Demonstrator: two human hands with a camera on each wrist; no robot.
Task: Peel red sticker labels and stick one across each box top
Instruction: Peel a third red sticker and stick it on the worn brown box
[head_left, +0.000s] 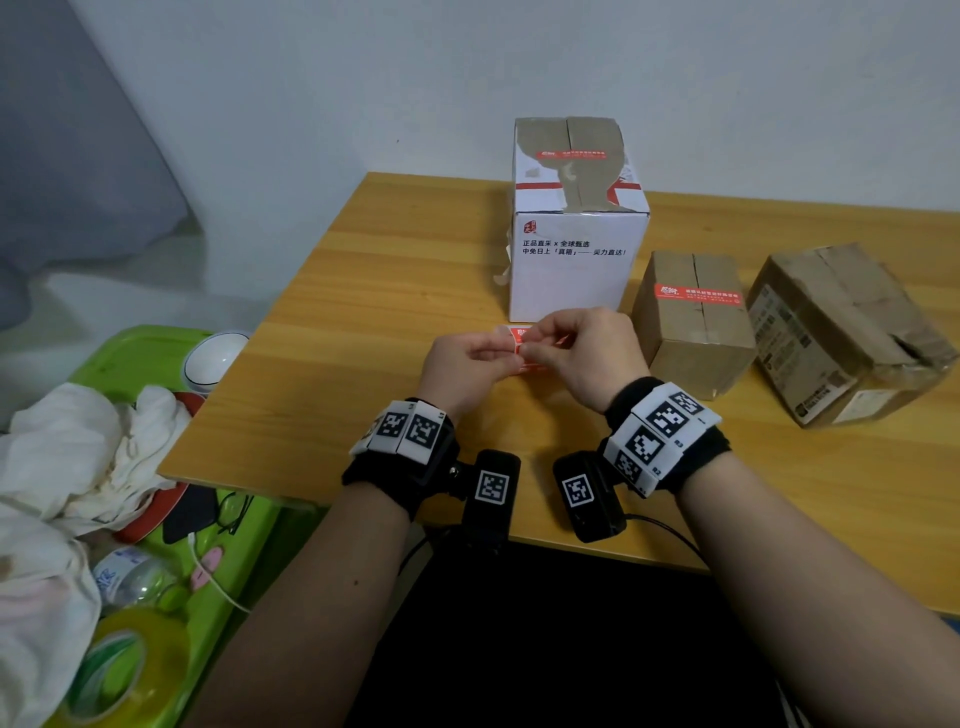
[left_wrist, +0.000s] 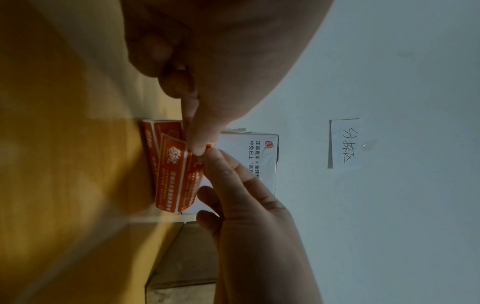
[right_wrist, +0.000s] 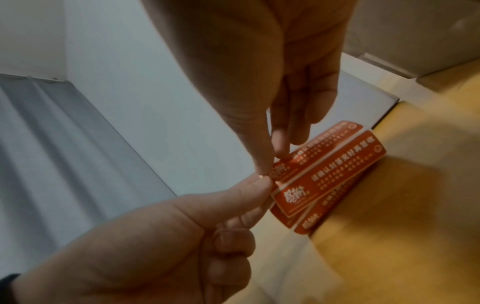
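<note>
Above the wooden table (head_left: 363, 312), both hands hold a strip of red sticker labels (head_left: 519, 333) (left_wrist: 176, 170) (right_wrist: 332, 172). My left hand (head_left: 506, 352) (right_wrist: 262, 191) pinches the strip's end between thumb and finger. At the same end, my right hand (head_left: 531, 345) (right_wrist: 270, 162) pinches the corner of one label with its fingertips. Behind the hands stands a white box (head_left: 576, 260) with a red label (head_left: 571, 155) across its top. The small brown box (head_left: 691, 332) to its right carries a red label (head_left: 698, 297) too. On the larger brown box (head_left: 841, 332) at far right I see no red label.
A green tray (head_left: 135, 353) left of the table holds white cloths (head_left: 78, 447), a plastic bottle, glasses and a tape roll (head_left: 119, 670). A white round device (head_left: 215, 358) sits by the table's left edge. A paper note (left_wrist: 342, 144) hangs on the wall.
</note>
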